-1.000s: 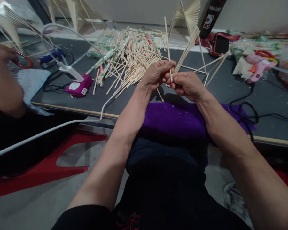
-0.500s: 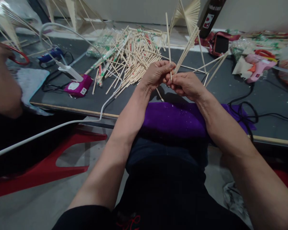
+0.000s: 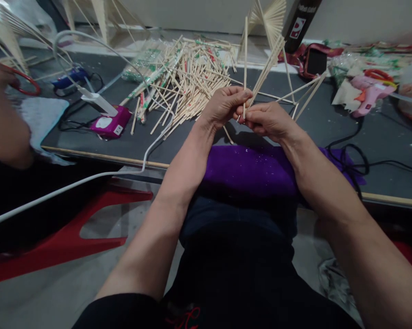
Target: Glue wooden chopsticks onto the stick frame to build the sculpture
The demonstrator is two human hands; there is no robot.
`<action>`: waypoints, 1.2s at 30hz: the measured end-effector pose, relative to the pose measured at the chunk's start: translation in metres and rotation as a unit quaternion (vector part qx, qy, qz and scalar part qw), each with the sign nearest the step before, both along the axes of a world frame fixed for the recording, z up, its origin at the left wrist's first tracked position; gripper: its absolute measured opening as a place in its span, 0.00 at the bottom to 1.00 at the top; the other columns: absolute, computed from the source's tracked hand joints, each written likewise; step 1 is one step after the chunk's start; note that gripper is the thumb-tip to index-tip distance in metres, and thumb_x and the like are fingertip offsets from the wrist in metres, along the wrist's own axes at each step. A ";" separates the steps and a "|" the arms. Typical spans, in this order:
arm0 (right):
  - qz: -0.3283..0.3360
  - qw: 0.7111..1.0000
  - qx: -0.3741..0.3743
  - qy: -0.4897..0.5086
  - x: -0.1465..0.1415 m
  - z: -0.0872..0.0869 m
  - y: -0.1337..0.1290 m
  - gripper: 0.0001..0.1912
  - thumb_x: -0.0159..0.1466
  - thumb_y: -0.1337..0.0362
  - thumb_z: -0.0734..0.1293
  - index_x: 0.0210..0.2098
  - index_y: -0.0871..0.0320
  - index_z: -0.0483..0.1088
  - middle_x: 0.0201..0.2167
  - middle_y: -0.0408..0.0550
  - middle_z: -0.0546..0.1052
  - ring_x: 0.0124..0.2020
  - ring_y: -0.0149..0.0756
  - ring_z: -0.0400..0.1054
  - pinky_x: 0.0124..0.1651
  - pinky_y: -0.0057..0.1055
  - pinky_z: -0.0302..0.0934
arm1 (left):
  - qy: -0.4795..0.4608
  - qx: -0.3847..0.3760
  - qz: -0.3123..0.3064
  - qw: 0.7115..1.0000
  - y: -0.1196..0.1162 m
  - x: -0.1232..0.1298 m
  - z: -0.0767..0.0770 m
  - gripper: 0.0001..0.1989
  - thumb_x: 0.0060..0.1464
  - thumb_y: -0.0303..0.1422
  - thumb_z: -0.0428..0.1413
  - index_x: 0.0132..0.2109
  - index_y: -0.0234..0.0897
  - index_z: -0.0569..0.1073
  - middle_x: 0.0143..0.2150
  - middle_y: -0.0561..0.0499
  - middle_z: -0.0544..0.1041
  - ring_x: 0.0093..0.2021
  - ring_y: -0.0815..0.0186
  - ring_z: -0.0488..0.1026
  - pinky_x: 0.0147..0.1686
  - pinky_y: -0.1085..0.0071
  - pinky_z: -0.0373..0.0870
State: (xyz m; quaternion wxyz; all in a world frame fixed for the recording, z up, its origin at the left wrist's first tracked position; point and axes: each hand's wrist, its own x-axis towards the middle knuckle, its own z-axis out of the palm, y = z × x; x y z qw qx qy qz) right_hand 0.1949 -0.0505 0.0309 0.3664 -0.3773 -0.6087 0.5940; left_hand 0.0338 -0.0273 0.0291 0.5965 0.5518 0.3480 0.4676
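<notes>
My left hand (image 3: 226, 105) and my right hand (image 3: 268, 119) meet above the table's front part, fingers pinched together. A single upright stick (image 3: 245, 55) rises from between the fingertips of both hands. Beside it, a stick frame (image 3: 268, 66) leans up to the right from the same pinch, with more of its sticks reaching right behind my right hand. The fingertips cover the joint where the sticks meet. Left of my left hand lies a large loose pile of wooden sticks (image 3: 199, 73). Below both hands, a purple cloth (image 3: 250, 171) hangs over the table edge.
A magenta adapter (image 3: 111, 122) with a white cable stands left. At the right are a pink glue gun (image 3: 372, 93), black cords and a phone (image 3: 316, 61). A dark bottle (image 3: 300, 25) and stick structures stand behind. Another person's arm (image 3: 5, 114) is at far left.
The upright stick's top has tilted slightly to the right. Both hands keep their pinch in nearly the same place. The other person's hand has shifted slightly.
</notes>
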 end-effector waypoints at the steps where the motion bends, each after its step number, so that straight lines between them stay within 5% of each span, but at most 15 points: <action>1: -0.001 1.000 -0.005 0.002 0.000 -0.001 0.001 0.05 0.59 0.71 0.68 0.26 0.63 0.73 0.18 0.41 0.65 0.15 0.19 0.48 0.15 0.22 0.37 | 0.001 0.002 0.000 1.000 -0.001 0.000 0.000 0.13 0.66 0.32 0.55 0.31 0.33 0.69 0.17 0.61 0.66 0.15 0.78 0.69 0.18 0.85 0.63; 12: 0.034 0.994 -0.087 0.056 0.002 0.003 0.004 0.03 0.63 0.69 0.67 0.33 0.64 0.73 0.23 0.42 0.66 0.15 0.16 0.44 0.14 0.19 0.35 | -0.011 0.053 0.081 0.995 -0.001 -0.004 0.004 0.06 0.65 0.28 0.55 0.39 0.32 0.75 0.27 0.56 0.75 0.20 0.78 0.72 0.23 0.82 0.68; 19: 0.057 0.985 -0.158 0.029 0.004 0.005 0.007 0.06 0.67 0.68 0.64 0.36 0.63 0.72 0.22 0.42 0.66 0.13 0.17 0.42 0.13 0.18 0.33 | 0.020 0.021 0.097 0.995 -0.007 -0.002 0.006 0.03 0.61 0.28 0.60 0.40 0.31 0.76 0.28 0.54 0.74 0.27 0.72 0.78 0.28 0.79 0.71; 36: 0.064 0.980 -0.184 0.036 0.002 0.001 0.007 0.03 0.58 0.72 0.64 0.32 0.62 0.68 0.20 0.40 0.64 0.13 0.17 0.37 0.12 0.18 0.32 | 0.053 0.092 0.054 0.993 -0.008 0.001 0.003 0.03 0.61 0.28 0.61 0.39 0.31 0.78 0.25 0.53 0.73 0.26 0.71 0.77 0.26 0.79 0.69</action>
